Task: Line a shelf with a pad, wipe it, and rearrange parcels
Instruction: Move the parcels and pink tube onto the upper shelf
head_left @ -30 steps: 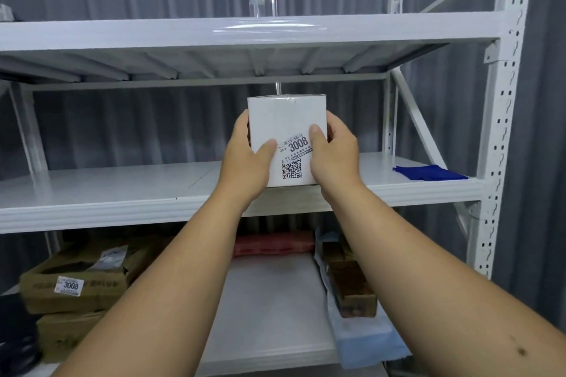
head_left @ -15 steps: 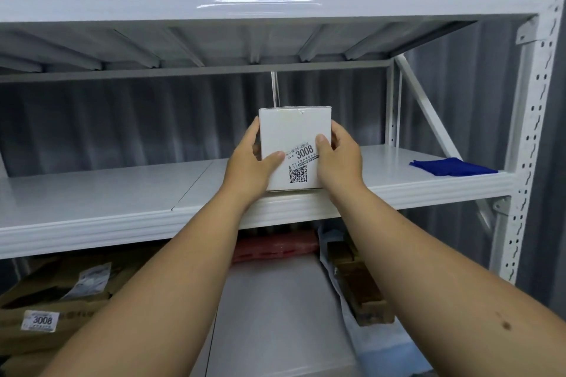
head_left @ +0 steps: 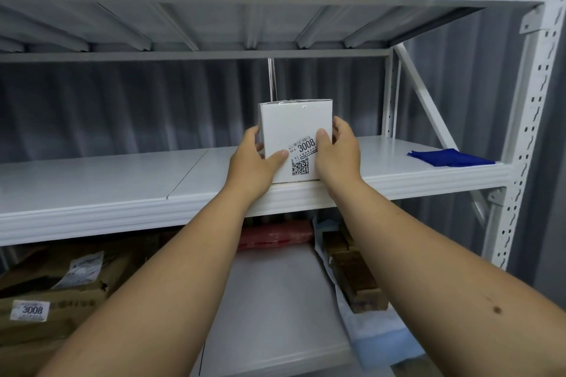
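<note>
White parcel (head_left: 295, 135) stood upright at the middle shelf (head_left: 92, 180) front edge. Left hand (head_left: 254, 167) and right hand (head_left: 337, 151) gripped its sides, thumbs on front; fingers hidden behind. Label partly covered. Blue cloth (head_left: 450, 157) lay far right. Lower parcels shadowed, indistinct.

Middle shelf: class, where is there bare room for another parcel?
Middle shelf: bare left of the white box, and between the box and blue cloth. Both hands hold the box at the front edge. Lower shelf is crowded left by brown parcels.
</note>
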